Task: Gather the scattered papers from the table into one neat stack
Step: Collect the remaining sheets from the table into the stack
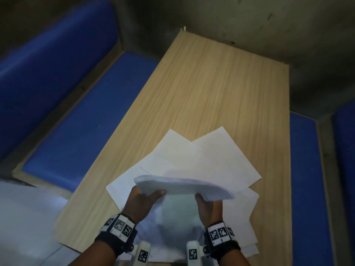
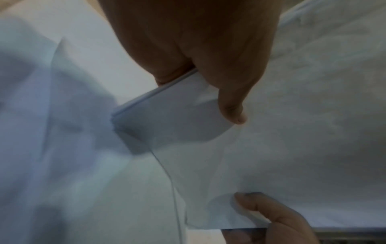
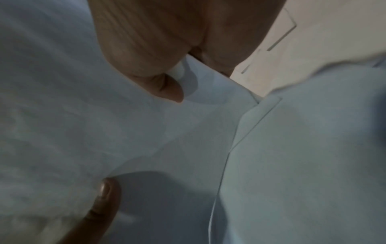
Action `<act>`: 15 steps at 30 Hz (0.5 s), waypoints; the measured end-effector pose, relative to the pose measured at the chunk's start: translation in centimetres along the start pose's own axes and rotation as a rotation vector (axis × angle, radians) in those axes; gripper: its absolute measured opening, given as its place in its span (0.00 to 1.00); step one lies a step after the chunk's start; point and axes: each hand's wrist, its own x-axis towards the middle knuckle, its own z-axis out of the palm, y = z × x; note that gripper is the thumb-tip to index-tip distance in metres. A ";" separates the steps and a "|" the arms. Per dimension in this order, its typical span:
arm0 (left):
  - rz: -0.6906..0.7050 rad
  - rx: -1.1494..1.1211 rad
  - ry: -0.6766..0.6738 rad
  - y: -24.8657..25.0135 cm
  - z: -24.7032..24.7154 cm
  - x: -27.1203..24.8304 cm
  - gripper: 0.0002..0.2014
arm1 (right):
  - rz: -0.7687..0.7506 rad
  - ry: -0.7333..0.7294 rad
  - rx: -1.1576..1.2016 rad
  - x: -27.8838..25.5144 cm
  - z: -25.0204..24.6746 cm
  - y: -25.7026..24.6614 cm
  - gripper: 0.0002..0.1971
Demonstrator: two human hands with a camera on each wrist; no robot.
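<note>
the left hand (image 1: 141,201) is pinching the left end of a bundle of papers (image 1: 184,186), thumb on the near face and fingers hidden behind; the right hand (image 1: 208,207) is gripping the right end of the same bundle in the same way; the bundle is hanging lifted between them, sagging at its ends, with its long axis running left to right across the table (image 1: 221,89), parallel to the near edge; directly beneath and beyond the grip, loose sheets (image 1: 221,158) are lying fanned and overlapping on the near half of the surface, corners pointing toward the far edge, some spilling toward the near right corner; the loose sheets are lying just under both hands, neither hand clearly nearer; the bundle is probably needing to come down onto them before squaring; blue cushioned seats (image 1: 80,120) are flanking the table's long edges.
</note>
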 end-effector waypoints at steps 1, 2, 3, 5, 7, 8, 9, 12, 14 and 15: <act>-0.008 -0.014 0.023 0.0 -0.2 0.2 0.14 | -0.042 0.015 -0.044 0.3 0.0 -0.2 0.16; -0.023 -0.029 0.051 0.4 -0.6 0.3 0.14 | -0.095 0.003 -0.108 0.6 -0.2 -0.8 0.17; -0.025 -0.053 0.087 0.7 -1.2 0.4 0.14 | -0.148 -0.039 -0.160 1.2 -0.4 -1.5 0.19; -0.013 -0.075 0.185 1.7 -2.9 0.3 0.13 | -0.175 -0.141 -0.236 3.2 -0.9 -2.8 0.22; 0.012 -0.117 0.308 2.4 -5.3 0.4 0.11 | -0.156 -0.140 -0.274 6.4 -0.9 -3.2 0.22; 0.020 -0.119 0.361 2.6 -6.6 0.4 0.12 | -0.132 -0.109 -0.303 8.3 -0.7 -3.1 0.20; 0.039 -0.110 0.399 2.6 -7.9 0.5 0.15 | -0.099 -0.079 -0.351 10.1 -0.4 -3.1 0.21; 0.103 -0.082 0.483 2.8 -11.5 0.1 0.18 | -0.032 -0.112 -0.760 14.7 0.4 -3.3 0.37; 0.103 -0.070 0.528 2.3 -13.5 -0.2 0.21 | -0.008 -0.182 -1.016 16.1 1.0 -3.6 0.42; 0.098 -0.056 0.550 1.8 -14.5 -0.4 0.22 | -0.023 -0.179 -1.107 16.2 1.3 -3.7 0.39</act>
